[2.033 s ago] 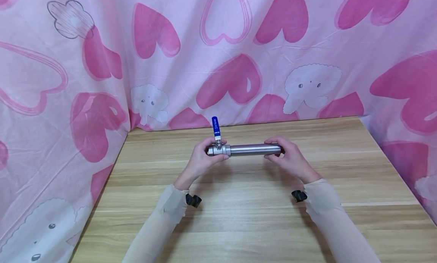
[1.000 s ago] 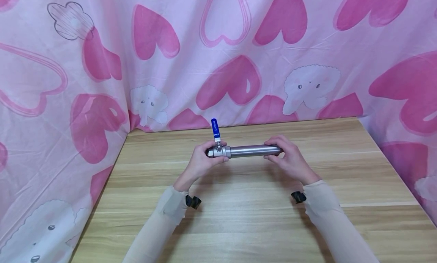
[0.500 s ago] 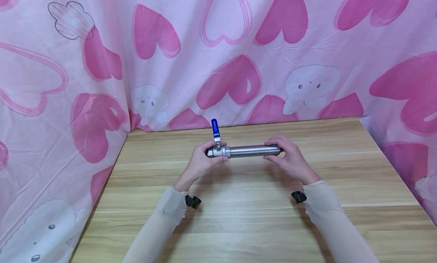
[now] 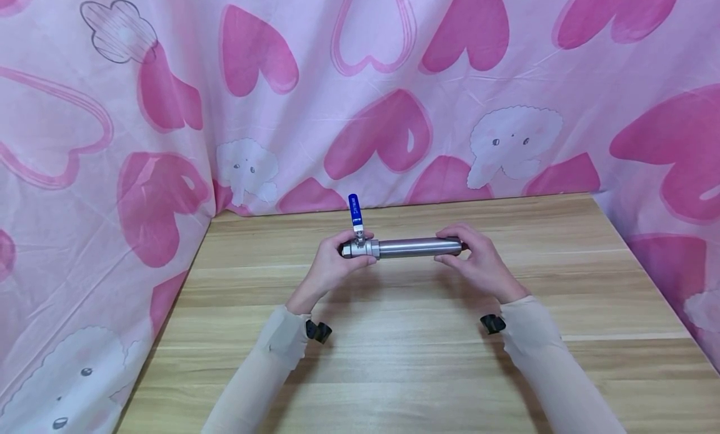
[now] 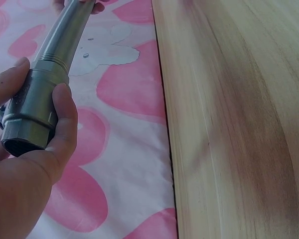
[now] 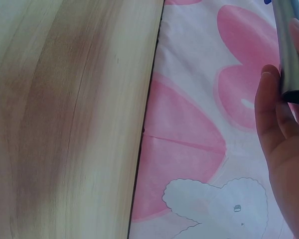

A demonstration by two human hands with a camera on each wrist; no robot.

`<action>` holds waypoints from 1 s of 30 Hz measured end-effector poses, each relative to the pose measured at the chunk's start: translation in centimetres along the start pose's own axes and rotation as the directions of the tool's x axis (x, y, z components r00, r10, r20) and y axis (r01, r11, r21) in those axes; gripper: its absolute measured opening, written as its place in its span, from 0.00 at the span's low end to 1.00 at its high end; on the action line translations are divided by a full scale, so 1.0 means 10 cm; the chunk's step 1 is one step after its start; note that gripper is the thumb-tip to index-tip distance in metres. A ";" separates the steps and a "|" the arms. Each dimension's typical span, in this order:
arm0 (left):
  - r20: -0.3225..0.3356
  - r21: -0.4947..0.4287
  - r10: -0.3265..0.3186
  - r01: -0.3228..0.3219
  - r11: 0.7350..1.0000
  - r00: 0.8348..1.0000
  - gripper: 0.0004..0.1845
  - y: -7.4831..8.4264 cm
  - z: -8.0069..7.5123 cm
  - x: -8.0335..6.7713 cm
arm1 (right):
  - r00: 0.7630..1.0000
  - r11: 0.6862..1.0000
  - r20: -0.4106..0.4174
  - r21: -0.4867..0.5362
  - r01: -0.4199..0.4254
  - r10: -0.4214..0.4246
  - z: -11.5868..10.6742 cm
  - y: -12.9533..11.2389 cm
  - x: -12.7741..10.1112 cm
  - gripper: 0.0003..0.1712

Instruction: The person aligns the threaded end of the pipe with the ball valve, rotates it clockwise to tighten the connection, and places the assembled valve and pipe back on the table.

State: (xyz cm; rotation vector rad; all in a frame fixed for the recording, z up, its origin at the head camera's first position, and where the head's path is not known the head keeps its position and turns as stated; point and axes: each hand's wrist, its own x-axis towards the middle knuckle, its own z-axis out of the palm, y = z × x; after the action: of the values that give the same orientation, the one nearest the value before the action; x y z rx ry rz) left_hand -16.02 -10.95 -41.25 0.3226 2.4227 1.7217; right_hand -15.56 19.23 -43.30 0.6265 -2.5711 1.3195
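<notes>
One steel pipe [image 4: 419, 247] with one ball valve [image 4: 355, 249] screwed to its end sits in the middle of the head view, held level just above one wooden table [image 4: 394, 359] by two hands. One blue lever handle [image 4: 354, 210] stands upright from the valve, tilted slightly toward the upper left of the frame; it carries a line of small print, too small to read. The left hand [image 4: 329, 268] grips the valve body — in the left wrist view, at the left edge of the frame, the thumb [image 5: 62, 124] curls over the near side of the valve's hexagonal end [image 5: 30, 119] and a fingertip [image 5: 7, 82] presses the far side, with the open bore facing the lower left of that picture. The right hand [image 4: 478, 262] holds the opposite end of the pipe, its fingers wrapped round the tube from behind and below; in the right wrist view, at the right edge of the frame, the fingers [image 6: 274, 114] lie along the tube's dark end [image 6: 295, 74], touching it. A pink cloth [image 4: 360, 90] printed with hearts and white cartoon figures hangs behind and to both sides of the table. Both forearms wear pale sleeves, each with one small black clip [image 4: 318, 331] at the wrist.
</notes>
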 end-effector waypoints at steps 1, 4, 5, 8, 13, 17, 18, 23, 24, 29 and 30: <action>0.000 0.000 0.001 -0.001 1.000 1.000 0.25 0.00 0.00 0.00 | 1.000 1.000 0.002 0.000 0.001 -0.001 0.00 0.00 0.00 0.26; -0.003 0.002 0.002 -0.002 1.000 1.000 0.24 0.00 0.00 0.00 | 1.000 1.000 0.007 -0.004 0.006 -0.006 -0.01 0.00 0.00 0.26; -0.005 0.002 0.003 -0.003 1.000 1.000 0.24 -0.01 0.00 0.00 | 1.000 1.000 0.010 -0.004 0.006 -0.006 -0.01 0.01 0.00 0.25; -0.009 0.005 0.001 -0.001 1.000 1.000 0.22 -0.01 0.00 0.00 | 1.000 1.000 0.018 -0.001 0.008 -0.008 -0.01 0.02 0.00 0.25; -0.010 0.010 0.006 -0.006 1.000 1.000 0.22 -0.01 0.00 0.00 | 1.000 1.000 0.024 0.010 0.011 -0.011 -0.01 0.03 -0.01 0.23; -0.008 0.011 0.014 -0.014 1.000 1.000 0.22 0.00 0.00 -0.01 | 0.999 1.000 0.032 0.014 0.011 -0.011 -0.01 0.03 -0.01 0.22; -0.008 0.011 0.015 -0.015 1.000 1.000 0.22 0.00 0.00 -0.01 | 0.999 1.000 0.035 0.017 0.008 -0.009 -0.01 0.03 -0.01 0.22; -0.011 0.010 0.019 -0.019 1.000 1.000 0.22 0.00 0.01 -0.01 | 0.999 1.000 0.048 0.021 -0.015 0.014 -0.02 0.02 -0.02 0.21; -0.012 0.012 0.019 -0.018 1.000 1.000 0.23 0.00 0.01 -0.01 | 0.998 1.000 0.050 0.020 -0.023 0.022 -0.02 0.02 -0.02 0.21; -0.006 0.010 0.024 -0.024 1.000 1.000 0.24 -0.02 0.01 -0.01 | 0.997 0.999 0.060 0.015 -0.045 0.044 -0.01 0.00 -0.01 0.20; -0.005 0.009 0.024 -0.024 1.000 1.000 0.24 -0.02 0.02 -0.01 | 0.997 0.999 0.062 0.018 -0.046 0.045 -0.01 0.00 -0.01 0.20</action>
State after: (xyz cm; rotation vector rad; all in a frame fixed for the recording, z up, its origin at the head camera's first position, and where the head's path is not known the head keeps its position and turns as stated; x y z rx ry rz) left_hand -15.90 -10.90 -41.48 0.3505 2.4407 1.7246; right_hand -15.45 19.36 -43.31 0.6257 -2.6399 1.3609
